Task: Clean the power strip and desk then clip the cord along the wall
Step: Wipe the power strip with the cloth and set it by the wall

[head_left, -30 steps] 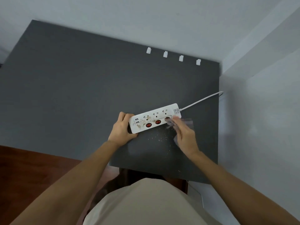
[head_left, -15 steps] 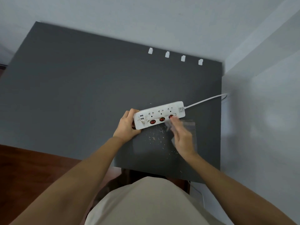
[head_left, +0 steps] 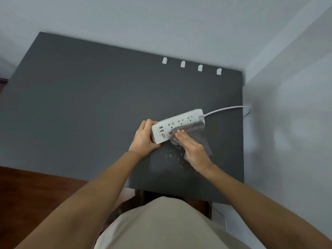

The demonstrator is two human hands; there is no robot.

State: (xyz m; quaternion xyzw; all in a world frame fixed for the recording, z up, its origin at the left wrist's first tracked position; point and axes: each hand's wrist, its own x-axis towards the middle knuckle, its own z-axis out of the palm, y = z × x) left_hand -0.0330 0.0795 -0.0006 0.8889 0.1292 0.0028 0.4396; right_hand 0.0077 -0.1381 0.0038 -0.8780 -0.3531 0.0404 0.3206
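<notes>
A white power strip [head_left: 179,121] lies on the dark grey desk [head_left: 89,114], tilted up toward me on its long edge. My left hand [head_left: 144,138] grips its left end. My right hand [head_left: 191,148] presses a grey cloth [head_left: 197,133] flat against the strip's front face, covering the red switches. Small light crumbs [head_left: 170,156] are scattered on the desk just below the strip. The white cord [head_left: 226,109] runs right from the strip and drops over the desk's right edge.
Several white cord clips [head_left: 182,64] sit in a row on the wall at the desk's far edge. White walls [head_left: 287,123] close in the back and right. Wooden floor [head_left: 36,191] shows at lower left.
My right hand slid the cloth leftward along the strip, now covering the switches. The strip has tipped up more, and more crumbs lie on the desk.
</notes>
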